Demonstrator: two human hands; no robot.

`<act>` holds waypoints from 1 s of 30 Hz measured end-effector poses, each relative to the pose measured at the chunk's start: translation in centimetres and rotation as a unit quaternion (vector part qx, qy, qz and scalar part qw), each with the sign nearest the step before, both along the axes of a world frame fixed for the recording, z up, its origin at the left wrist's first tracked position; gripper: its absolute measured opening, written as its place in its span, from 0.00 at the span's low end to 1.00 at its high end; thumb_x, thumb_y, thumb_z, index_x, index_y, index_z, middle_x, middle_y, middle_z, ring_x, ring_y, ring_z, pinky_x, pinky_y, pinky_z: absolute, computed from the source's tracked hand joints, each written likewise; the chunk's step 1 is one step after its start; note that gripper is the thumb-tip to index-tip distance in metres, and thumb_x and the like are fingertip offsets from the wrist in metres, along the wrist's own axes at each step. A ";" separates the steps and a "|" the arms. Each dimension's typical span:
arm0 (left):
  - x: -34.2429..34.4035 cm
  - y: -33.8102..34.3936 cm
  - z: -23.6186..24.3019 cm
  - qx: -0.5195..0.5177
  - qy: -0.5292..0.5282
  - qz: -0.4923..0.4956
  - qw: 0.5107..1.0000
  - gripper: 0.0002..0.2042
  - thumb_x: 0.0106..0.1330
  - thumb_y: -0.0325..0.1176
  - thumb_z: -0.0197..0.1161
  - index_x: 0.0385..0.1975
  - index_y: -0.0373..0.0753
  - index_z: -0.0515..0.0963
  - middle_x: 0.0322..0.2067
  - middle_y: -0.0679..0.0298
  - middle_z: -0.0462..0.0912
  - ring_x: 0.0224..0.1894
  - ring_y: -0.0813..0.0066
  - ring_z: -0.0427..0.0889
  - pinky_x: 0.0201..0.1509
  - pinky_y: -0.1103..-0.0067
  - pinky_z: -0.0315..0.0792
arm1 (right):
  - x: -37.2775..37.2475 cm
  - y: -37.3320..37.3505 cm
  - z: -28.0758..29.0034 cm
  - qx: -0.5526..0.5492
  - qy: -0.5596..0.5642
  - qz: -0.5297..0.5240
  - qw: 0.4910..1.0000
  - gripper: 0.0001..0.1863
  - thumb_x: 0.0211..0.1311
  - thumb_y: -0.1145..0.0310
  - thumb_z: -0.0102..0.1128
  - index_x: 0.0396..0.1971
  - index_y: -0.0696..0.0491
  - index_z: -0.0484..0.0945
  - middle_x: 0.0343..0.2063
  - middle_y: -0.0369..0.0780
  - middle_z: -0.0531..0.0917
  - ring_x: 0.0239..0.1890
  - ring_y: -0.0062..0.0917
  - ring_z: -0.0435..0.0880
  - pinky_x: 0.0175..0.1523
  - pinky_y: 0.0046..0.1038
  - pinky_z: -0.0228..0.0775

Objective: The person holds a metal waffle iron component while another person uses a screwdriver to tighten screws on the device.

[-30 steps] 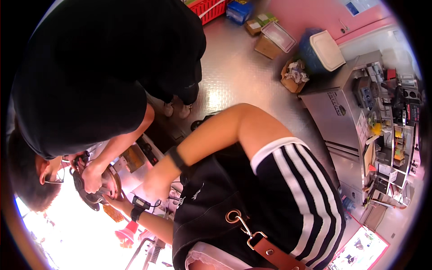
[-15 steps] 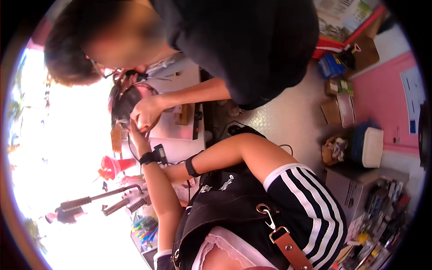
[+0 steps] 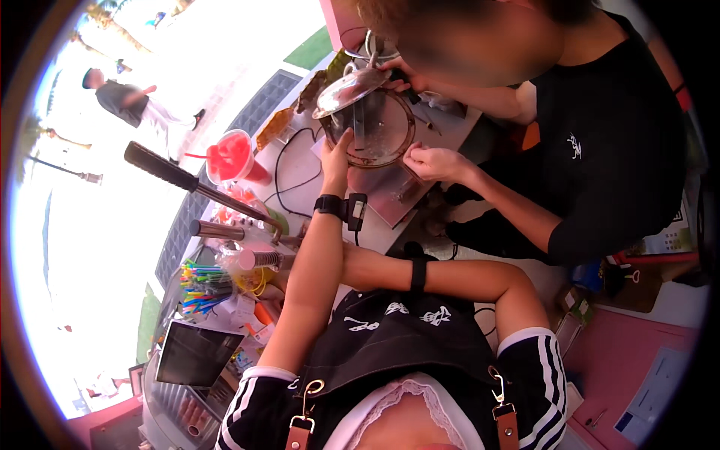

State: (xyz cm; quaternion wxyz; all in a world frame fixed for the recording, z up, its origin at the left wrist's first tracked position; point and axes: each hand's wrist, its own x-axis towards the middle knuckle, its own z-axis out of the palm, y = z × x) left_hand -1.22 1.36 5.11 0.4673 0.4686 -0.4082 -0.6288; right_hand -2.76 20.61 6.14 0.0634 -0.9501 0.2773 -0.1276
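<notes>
I find the left hand's [image 3: 337, 160] grip clamped on the left rim of the round pan [image 3: 412, 133], over the worktop [image 3: 377, 239]. The right hand is hidden behind the left forearm [image 3: 315, 262]; I cannot tell its grip. A black cable [image 3: 277, 177] crosses the gap toward the red cup [image 3: 232, 159].

I can read no words here: the white marks [image 3: 397, 308] on my black apron [image 3: 405, 345] and the white emblem [image 3: 574, 147] on the co-worker's shirt [image 3: 622, 172] are illegible.
</notes>
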 end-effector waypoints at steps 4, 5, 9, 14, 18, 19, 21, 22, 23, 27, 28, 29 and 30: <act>-0.4 0.8 0.3 -0.014 0.012 0.016 1.000 0.18 0.63 0.38 0.68 0.47 0.34 0.75 0.40 0.61 0.83 0.33 0.75 0.82 0.33 0.80 0.76 | -2.7 2.3 3.5 0.096 -0.056 0.000 0.994 0.22 0.50 0.73 0.58 0.47 0.62 0.77 0.59 0.52 0.72 0.65 0.46 0.67 0.73 0.43 0.53; -0.3 0.6 -0.3 -0.044 0.009 0.030 0.999 0.19 0.62 0.38 0.68 0.47 0.33 0.75 0.40 0.60 0.82 0.35 0.75 0.82 0.36 0.80 0.75 | -3.2 2.7 3.3 0.065 -0.144 -0.001 0.987 0.19 0.47 0.74 0.59 0.42 0.61 0.79 0.55 0.50 0.76 0.62 0.44 0.72 0.71 0.42 0.57; -0.1 0.0 -2.3 -0.103 -0.006 0.036 0.994 0.20 0.63 0.39 0.67 0.47 0.32 0.74 0.39 0.60 0.82 0.38 0.76 0.80 0.41 0.79 0.74 | -6.5 3.1 6.2 0.019 -0.238 -0.030 0.971 0.17 0.43 0.77 0.62 0.39 0.59 0.79 0.45 0.44 0.82 0.52 0.36 0.79 0.64 0.39 0.66; -0.4 -0.2 -2.7 -0.123 -0.027 0.043 0.991 0.18 0.65 0.37 0.63 0.49 0.31 0.74 0.40 0.61 0.82 0.40 0.76 0.80 0.43 0.79 0.74 | -9.7 1.4 6.0 -0.026 -0.319 -0.239 0.917 0.15 0.43 0.85 0.58 0.35 0.57 0.80 0.37 0.41 0.83 0.39 0.37 0.82 0.46 0.35 0.75; -0.9 0.3 -1.2 -0.067 -0.051 0.022 0.996 0.16 0.67 0.35 0.61 0.49 0.32 0.76 0.39 0.63 0.82 0.42 0.76 0.79 0.44 0.80 0.73 | -10.7 1.2 3.6 0.001 -0.303 -0.275 0.912 0.13 0.44 0.81 0.60 0.34 0.58 0.80 0.34 0.42 0.82 0.38 0.36 0.81 0.47 0.35 0.73; -0.7 0.3 -1.5 -0.065 -0.050 0.028 0.996 0.16 0.67 0.35 0.61 0.49 0.32 0.76 0.39 0.63 0.82 0.42 0.76 0.79 0.44 0.80 0.73 | -10.7 1.2 3.5 0.005 -0.301 -0.270 0.914 0.13 0.44 0.81 0.60 0.34 0.58 0.80 0.34 0.42 0.82 0.38 0.36 0.81 0.47 0.35 0.73; -0.3 0.0 -2.2 -0.084 -0.006 0.028 0.996 0.17 0.66 0.37 0.63 0.46 0.31 0.72 0.35 0.63 0.80 0.33 0.80 0.78 0.33 0.82 0.73 | -10.6 1.4 3.3 0.022 -0.286 -0.269 0.920 0.12 0.46 0.81 0.59 0.34 0.57 0.80 0.34 0.42 0.82 0.38 0.36 0.81 0.47 0.35 0.73; -0.4 0.0 -2.1 -0.082 -0.005 0.028 0.996 0.17 0.66 0.37 0.63 0.46 0.31 0.72 0.35 0.63 0.80 0.33 0.80 0.78 0.33 0.82 0.73 | -10.7 1.5 3.0 0.024 -0.285 -0.269 0.920 0.12 0.46 0.81 0.59 0.34 0.57 0.80 0.34 0.42 0.82 0.38 0.36 0.81 0.47 0.35 0.73; -0.6 0.1 -2.1 -0.081 0.013 0.028 0.996 0.17 0.67 0.37 0.62 0.47 0.32 0.71 0.35 0.63 0.80 0.33 0.80 0.78 0.33 0.82 0.73 | -10.8 1.6 2.7 0.035 -0.280 -0.276 0.919 0.12 0.46 0.80 0.59 0.34 0.57 0.80 0.34 0.42 0.82 0.39 0.36 0.81 0.47 0.35 0.73; -0.9 0.4 -1.4 -0.083 0.038 0.035 0.995 0.19 0.69 0.40 0.61 0.50 0.31 0.70 0.35 0.63 0.80 0.33 0.79 0.78 0.35 0.81 0.73 | -11.6 2.0 1.5 0.052 -0.259 -0.299 0.917 0.11 0.48 0.79 0.59 0.34 0.57 0.80 0.34 0.42 0.83 0.39 0.37 0.80 0.47 0.35 0.72; -0.5 0.3 -1.6 -0.083 0.038 0.037 0.995 0.19 0.69 0.40 0.61 0.50 0.31 0.70 0.35 0.63 0.80 0.33 0.79 0.78 0.35 0.81 0.73 | -11.7 2.0 1.4 0.053 -0.258 -0.297 0.918 0.11 0.48 0.79 0.59 0.34 0.57 0.80 0.34 0.42 0.83 0.39 0.37 0.80 0.47 0.35 0.72; -0.1 0.1 -1.8 -0.050 0.027 0.039 0.998 0.21 0.70 0.41 0.60 0.52 0.30 0.70 0.35 0.63 0.80 0.33 0.78 0.78 0.36 0.80 0.74 | -11.8 2.1 1.4 0.059 -0.259 -0.299 0.917 0.11 0.48 0.79 0.58 0.34 0.57 0.80 0.34 0.42 0.83 0.40 0.37 0.80 0.47 0.35 0.72; 0.3 0.0 -2.0 -0.017 0.016 0.040 0.999 0.22 0.70 0.43 0.60 0.53 0.30 0.69 0.35 0.62 0.80 0.34 0.77 0.79 0.37 0.80 0.74 | -11.9 2.1 1.5 0.066 -0.258 -0.301 0.915 0.10 0.48 0.79 0.58 0.34 0.57 0.80 0.34 0.42 0.83 0.40 0.37 0.80 0.47 0.36 0.72</act>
